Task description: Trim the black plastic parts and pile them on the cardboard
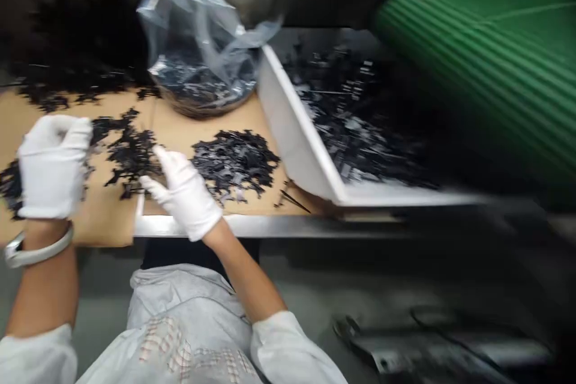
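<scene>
Both my hands wear white gloves over a brown cardboard sheet (103, 216) strewn with small black plastic parts. My left hand (53, 165) hovers at the left with its fingers curled downward over scattered black pieces (130, 153); whether it holds anything is hidden. My right hand (184, 192) rests near the table's front edge, fingers pressed together in a pinch beside a pile of black parts (234, 162). The picture is smeared by motion.
A clear plastic bag (198, 54) holding black parts stands at the back. A white tray (306, 156) full of black parts lies to the right. A green ribbed surface (486, 54) fills the upper right. The metal table edge (279, 225) runs along the front.
</scene>
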